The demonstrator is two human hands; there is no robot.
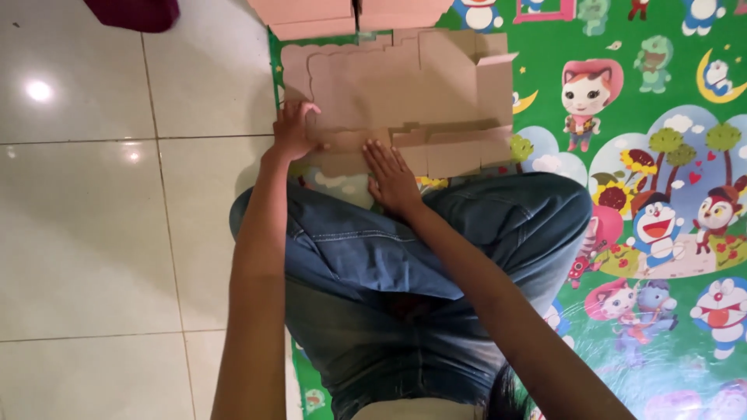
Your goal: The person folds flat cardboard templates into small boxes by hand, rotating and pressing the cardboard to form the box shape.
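- Flat die-cut cardboard blank, pale brown, lies spread on the cartoon-print play mat, just in front of the person's knees in blue jeans.
- Left hand at the blank's left edge, fingers curled over the edge; looks like a light pinch on the cardboard, though the thumb is hidden.
- Right hand lies flat, palm down, fingers together, pressing the near flap; grasping nothing.
- One side panel on the right stands partly folded up; rest of the sheet lies flat.
- Handling judgement: thin, light board, stiff across panels but bends readily along scored creases; edges and tabs likely tear or crumple if forced.
- Best hold seems to be along the outer edges or flaps near a crease, with one palm pinning the sheet.
- Pink folded boxes sit at the mat's far edge, touching the blank's far side.
- White tiled floor to the left.
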